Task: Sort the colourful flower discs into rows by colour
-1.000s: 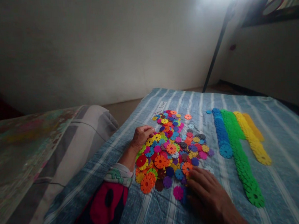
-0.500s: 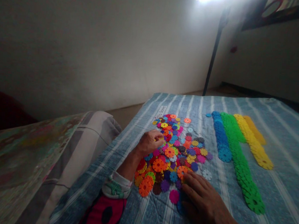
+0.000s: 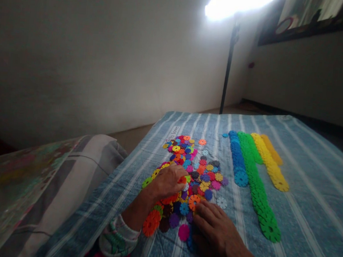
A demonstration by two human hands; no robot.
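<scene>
A pile of colourful notched plastic discs [image 3: 205,177] lies spread on the striped cloth. My left hand [image 3: 168,181] is over the middle of it, fingers curled, with an orange disc [image 3: 182,180] showing between thumb and forefinger. At the pile's near right edge my right hand [image 3: 220,230] rests low, fingers stretched out and close together. Its fingertips lie beside another orange disc [image 3: 194,202]. Partly under that hand is a dark blue disc [image 3: 190,243], and a magenta disc [image 3: 183,232] lies to its left.
Overlapping rows of blue discs [image 3: 237,155], green discs [image 3: 255,188], yellow discs [image 3: 269,165] and orange-yellow discs [image 3: 271,150] lie at right. A lit lamp on a stand [image 3: 227,70] stands behind the bed cloth [image 3: 310,179]. A grey-striped cover [image 3: 84,166] is at left.
My left hand has moved nearer and down over the pile's middle, onto the orange disc. My right hand stays by the same discs. The view has shifted right and slightly up.
</scene>
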